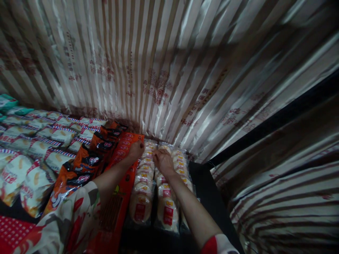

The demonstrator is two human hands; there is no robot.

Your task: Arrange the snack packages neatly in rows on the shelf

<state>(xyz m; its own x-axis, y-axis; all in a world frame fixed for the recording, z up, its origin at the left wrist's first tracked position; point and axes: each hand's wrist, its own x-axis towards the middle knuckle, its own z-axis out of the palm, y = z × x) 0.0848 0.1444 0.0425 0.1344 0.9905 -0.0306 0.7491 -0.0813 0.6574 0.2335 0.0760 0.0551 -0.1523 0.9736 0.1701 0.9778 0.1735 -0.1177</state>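
Note:
My left hand (136,150) is closed at the far end of a long red package (122,176), beside the leftmost row of clear-wrapped round flat cakes (141,197). Whatever its fingers pinch, if anything, is too dim and small to name. Over the far part of the middle row of wrapped cakes (167,210), my right hand (163,163) has its fingers curled together, their tips pointing left. I cannot make out what lies in them. A third row of wrapped cakes (182,165) runs along the right, partly behind my right forearm.
Orange and black snack bags (83,160) overlap in a row left of the red package. Several white snack bags (35,180) fill the left side, with green packs (9,104) behind. A striped printed curtain (159,77) hangs behind the black table (209,197). A dark bar (265,130) slants at right.

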